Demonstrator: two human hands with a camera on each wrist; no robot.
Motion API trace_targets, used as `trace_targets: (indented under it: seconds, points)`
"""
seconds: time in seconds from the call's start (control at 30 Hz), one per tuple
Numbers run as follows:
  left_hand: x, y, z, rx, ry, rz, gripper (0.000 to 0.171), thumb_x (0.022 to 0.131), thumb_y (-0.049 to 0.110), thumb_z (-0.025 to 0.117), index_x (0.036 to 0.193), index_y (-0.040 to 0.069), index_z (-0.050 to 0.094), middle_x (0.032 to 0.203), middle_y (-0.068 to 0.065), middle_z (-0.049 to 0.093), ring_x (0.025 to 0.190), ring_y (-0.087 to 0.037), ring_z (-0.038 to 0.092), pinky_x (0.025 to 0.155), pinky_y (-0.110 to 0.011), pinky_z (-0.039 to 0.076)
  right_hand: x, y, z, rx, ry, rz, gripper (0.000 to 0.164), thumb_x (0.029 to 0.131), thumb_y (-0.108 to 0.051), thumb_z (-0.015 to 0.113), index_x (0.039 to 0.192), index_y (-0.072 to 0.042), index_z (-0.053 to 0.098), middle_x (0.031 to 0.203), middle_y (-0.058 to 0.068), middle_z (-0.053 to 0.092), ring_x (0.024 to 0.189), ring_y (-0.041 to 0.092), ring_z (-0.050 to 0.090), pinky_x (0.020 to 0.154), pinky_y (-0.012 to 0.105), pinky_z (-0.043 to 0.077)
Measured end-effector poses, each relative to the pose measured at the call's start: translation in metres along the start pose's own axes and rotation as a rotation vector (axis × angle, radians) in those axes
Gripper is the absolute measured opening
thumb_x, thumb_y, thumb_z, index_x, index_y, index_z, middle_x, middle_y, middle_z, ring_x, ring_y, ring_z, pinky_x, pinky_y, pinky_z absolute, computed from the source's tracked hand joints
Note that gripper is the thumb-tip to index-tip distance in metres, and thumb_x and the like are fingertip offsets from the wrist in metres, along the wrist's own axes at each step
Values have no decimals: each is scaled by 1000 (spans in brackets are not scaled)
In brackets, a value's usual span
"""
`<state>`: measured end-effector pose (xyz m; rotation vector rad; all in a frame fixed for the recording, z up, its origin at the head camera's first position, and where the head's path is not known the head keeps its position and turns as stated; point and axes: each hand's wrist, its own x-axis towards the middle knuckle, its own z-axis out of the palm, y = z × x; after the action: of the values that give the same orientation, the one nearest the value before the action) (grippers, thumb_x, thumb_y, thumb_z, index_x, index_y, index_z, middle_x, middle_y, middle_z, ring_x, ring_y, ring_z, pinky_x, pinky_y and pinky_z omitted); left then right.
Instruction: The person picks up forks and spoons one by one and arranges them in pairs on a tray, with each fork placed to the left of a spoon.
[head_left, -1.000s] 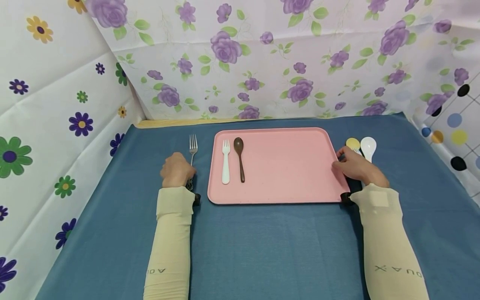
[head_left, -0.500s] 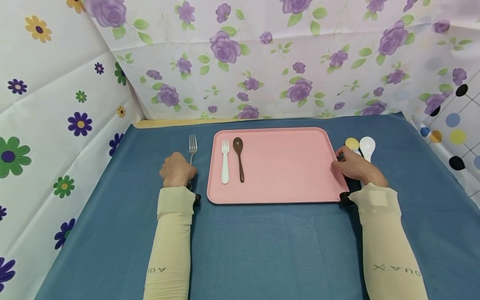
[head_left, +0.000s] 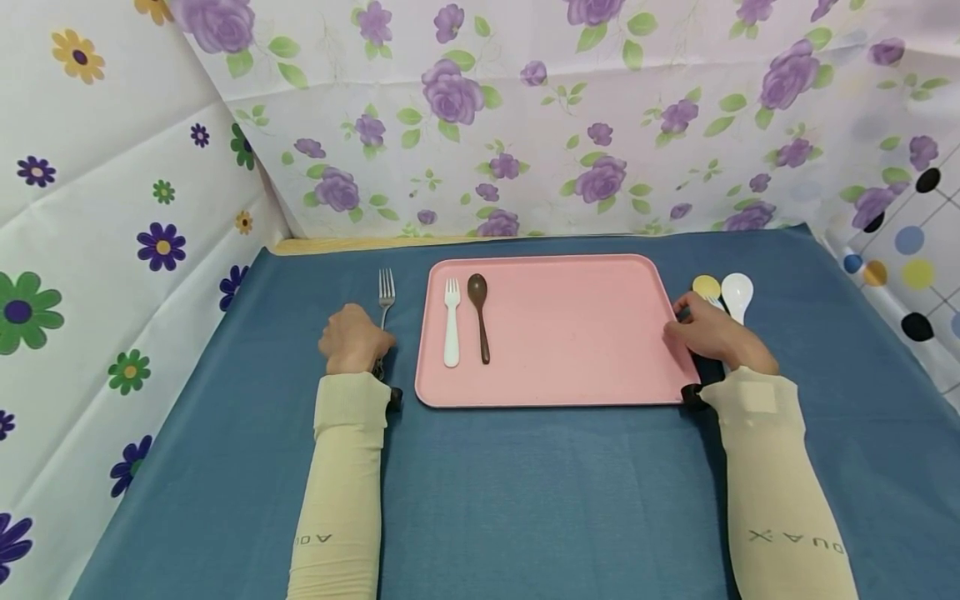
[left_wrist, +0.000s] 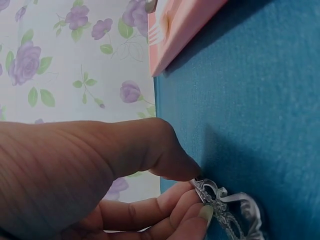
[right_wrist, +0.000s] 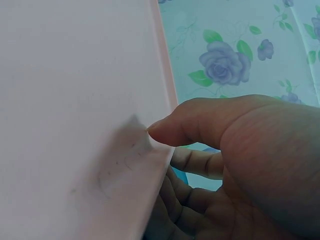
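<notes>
My left hand [head_left: 354, 340] pinches the ornate silver handle [left_wrist: 220, 205] of a metal fork [head_left: 386, 293] between thumb and fingers. The fork lies on the blue cloth left of a pink tray [head_left: 570, 333], tines pointing away from me. At the tray's right edge, my right hand [head_left: 716, 335] grips the rim. In the right wrist view its thumb [right_wrist: 185, 125] lies over the rim, the other fingers outside and below. On the tray's left side lie a white fork [head_left: 452, 325] and a dark brown spoon [head_left: 480, 321], side by side.
Just beyond my right hand lie a white spoon [head_left: 737, 293], a yellow round-ended piece [head_left: 706, 288] and white fork tines [head_left: 714, 303], partly hidden by the hand. Flower-patterned sheets [head_left: 525, 125] hang behind and to the left of the blue tablecloth [head_left: 555, 500].
</notes>
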<state>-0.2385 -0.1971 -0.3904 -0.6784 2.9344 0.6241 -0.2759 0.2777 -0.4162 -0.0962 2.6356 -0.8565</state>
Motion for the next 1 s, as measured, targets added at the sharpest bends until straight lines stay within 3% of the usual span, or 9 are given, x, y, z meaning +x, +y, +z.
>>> trace_targets:
  seconds: [0.33,0.67,1.0]
  points:
    - [1,-2,0,-17,8,2,26,79,24,73,87,0,65,85,-19,62,76,-36,59,73,-53,52,2,2,0,-5,1,-10,45,97,-23,46,128,8,33,117,27,48,100,36,51,85,53,46]
    - [-2,3,-2,-22,16,18,24,80,25,74,78,3,65,75,-15,61,67,-31,59,63,-47,51,3,2,0,-2,-8,-2,46,97,-23,46,128,8,32,117,27,47,101,36,51,85,52,46]
    - [-4,8,-2,-16,18,2,26,80,25,74,84,1,66,82,-17,62,75,-34,59,73,-52,52,2,1,0,-4,2,-2,45,97,-23,46,128,8,32,117,27,48,100,36,51,86,53,46]
